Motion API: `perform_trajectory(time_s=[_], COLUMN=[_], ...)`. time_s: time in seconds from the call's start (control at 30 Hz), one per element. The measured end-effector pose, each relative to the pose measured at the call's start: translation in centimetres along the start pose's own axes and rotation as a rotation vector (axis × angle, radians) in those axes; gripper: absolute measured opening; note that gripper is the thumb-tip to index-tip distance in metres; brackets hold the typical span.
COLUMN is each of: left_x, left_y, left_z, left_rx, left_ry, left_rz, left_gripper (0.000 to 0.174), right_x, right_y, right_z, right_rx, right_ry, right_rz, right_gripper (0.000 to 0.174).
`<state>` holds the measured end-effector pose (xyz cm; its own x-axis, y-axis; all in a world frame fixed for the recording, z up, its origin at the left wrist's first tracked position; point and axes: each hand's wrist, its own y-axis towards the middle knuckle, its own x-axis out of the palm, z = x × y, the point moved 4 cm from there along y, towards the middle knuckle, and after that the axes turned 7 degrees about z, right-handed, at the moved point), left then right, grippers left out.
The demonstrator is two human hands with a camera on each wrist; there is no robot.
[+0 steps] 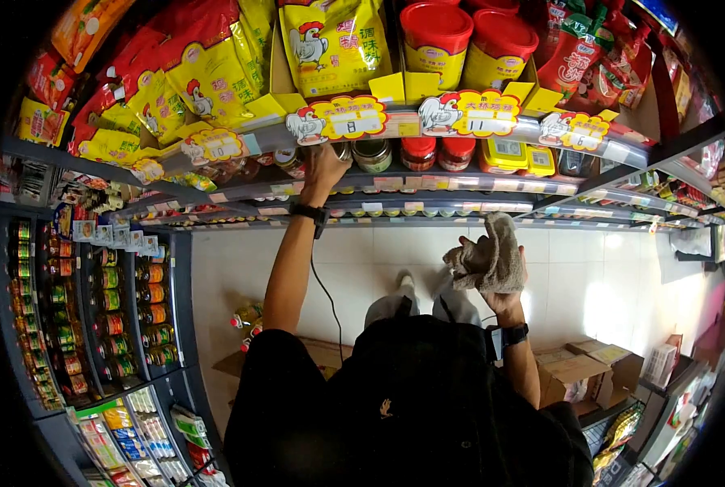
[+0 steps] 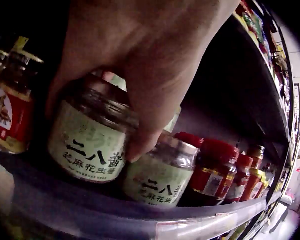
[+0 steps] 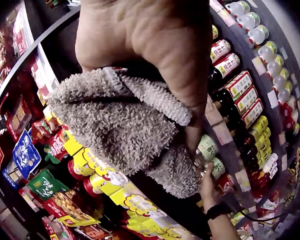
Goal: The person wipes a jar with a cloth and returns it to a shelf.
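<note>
On the lower shelf, my left hand [image 1: 327,169] reaches in under the price tags. Its thumb and fingers grip a glass jar [image 2: 87,142] with a pale green label and dark Chinese lettering, around its upper part. A matching jar [image 2: 157,172] stands right beside it, near the thumb tip. My right hand [image 1: 504,299] is held out in front of the body, away from the shelf. It holds a fluffy grey cloth [image 3: 122,122], bunched up and covering most of the fingers.
Red-lidded jars [image 2: 215,160] line the same shelf to the right, and a red-labelled jar [image 2: 10,117] stands at left. Yellow seasoning bags [image 1: 334,49] and red-lidded tubs [image 1: 435,40] fill the shelf above. Cardboard boxes [image 1: 577,373] sit behind on the right.
</note>
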<state>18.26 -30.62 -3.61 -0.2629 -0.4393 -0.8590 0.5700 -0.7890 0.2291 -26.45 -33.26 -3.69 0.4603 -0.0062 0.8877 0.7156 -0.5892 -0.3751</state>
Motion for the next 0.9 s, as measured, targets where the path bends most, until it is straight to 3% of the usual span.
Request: perform_trajectory(time_s=[0.07, 0.1, 0.2, 0.23, 0.27, 0.33, 0.37, 0.4, 0.47, 0.5, 0.53, 0.57, 0.6, 0.63, 0.67, 0.7, 0.73, 0.77, 0.8, 0.83, 0.87, 0.9], left_x=[-1.6, -2.7, -8.3, -8.2, -8.9, -9.8, -10.6, -10.5, -10.3, -11.0, -10.5, -10.8, -11.4, -12.3, -13.7, -15.1, -15.9, -16.7, -17.6, -19.0, -20.3, -20.4], left_y=[-1.2, -2.3, -5.7, -7.1, -8.5, -11.3, -12.6, -13.7, -15.5, -16.0, -16.9, -17.7, -18.2, -18.2, -18.3, -18.6, -18.6, -18.6, -18.5, -18.1, -18.2, -18.4], left_z=[0.4, 1.7, 6.8, 6.0, 6.6, 7.1, 8.7, 9.1, 10.6, 12.9, 13.6, 14.7, 15.7, 16.3, 17.4, 18.4, 18.7, 19.3, 20.0, 20.8, 21.3, 20.9], left_rx=[-0.114, 0.011, 0.057, -0.014, -0.013, -0.279, -0.344, -0.346, -0.162, -0.158, -0.176, -0.05, 0.075, 0.077, 0.227, 0.376, 0.377, 0.498, 0.621, 0.772, 0.838, 0.983], left_ry=[-0.019, 0.114, -0.022, -0.023, -0.017, -0.849, -1.049, -1.048, -1.224, -1.251, -1.199, -0.986, -0.771, -0.774, -0.749, -0.72, -0.718, -0.757, -0.797, -0.769, -0.75, -0.665], left_rz=[0.086, 0.276, 0.438, 0.352, 0.346, 0.265, 0.233, 0.226, 0.216, 0.196, 0.164, 0.197, 0.229, 0.223, 0.255, 0.283, 0.275, 0.288, 0.3, 0.342, 0.304, 0.271], left_gripper=[0.064, 0.075, 0.072, 0.084, 0.084, 0.085, 0.085, 0.085, 0.083, 0.086, 0.091, 0.095, 0.099, 0.099, 0.1, 0.102, 0.102, 0.102, 0.102, 0.091, 0.069, 0.058], right_x=[-0.5, -0.6, 0.5, 0.8, 1.5, 1.8, 3.0, 4.5, 7.9, 9.0, 10.5, 11.0, 17.1, 18.2, 19.0, 19.6, 20.0, 20.4, 21.2, 21.3, 21.3, 21.3], right_y=[0.1, 0.7, 1.8, 2.2, 2.5, 3.4, 3.6, 3.8, 3.6, 3.5, 3.2, 3.1, 0.4, -0.3, -0.8, -1.8, -2.9, -3.4, -4.2, -4.5, -4.4, -4.4], right_z=[-0.2, -0.4, -0.5, -0.5, -0.6, -0.3, -0.1, 0.4, 1.5, 2.5, 3.5, 5.1, 5.6, 5.3, 5.2, 5.3, 5.4, 5.4, 5.1, 4.6, 4.3, 4.8], right_rx=[0.007, 0.007, 0.057, 0.053, 0.048, 0.068, 0.058, 0.046, 0.09, 0.133, 0.02, -0.162, -0.344, -0.341, -0.335, -0.234, -0.134, -0.063, -0.043, 0.036, 0.114, 0.258], right_ry=[-0.015, -0.03, -0.022, -0.036, -0.051, -0.08, -0.16, -0.241, -0.414, -0.45, -0.61, -0.937, -0.796, -0.776, -0.759, -0.682, -0.601, -0.543, -0.591, -0.622, -0.649, -0.484], right_rz=[0.027, 0.04, 0.055, 0.06, 0.065, 0.039, 0.068, 0.097, 0.006, -0.069, -0.12, -0.239, -0.162, -0.221, -0.285, -0.243, -0.202, -0.171, -0.143, -0.151, -0.157, -0.083], right_gripper=[0.068, 0.064, 0.056, 0.056, 0.055, 0.06, 0.063, 0.067, 0.075, 0.074, 0.069, 0.064, 0.061, 0.06, 0.06, 0.06, 0.059, 0.059, 0.06, 0.061, 0.062, 0.059])
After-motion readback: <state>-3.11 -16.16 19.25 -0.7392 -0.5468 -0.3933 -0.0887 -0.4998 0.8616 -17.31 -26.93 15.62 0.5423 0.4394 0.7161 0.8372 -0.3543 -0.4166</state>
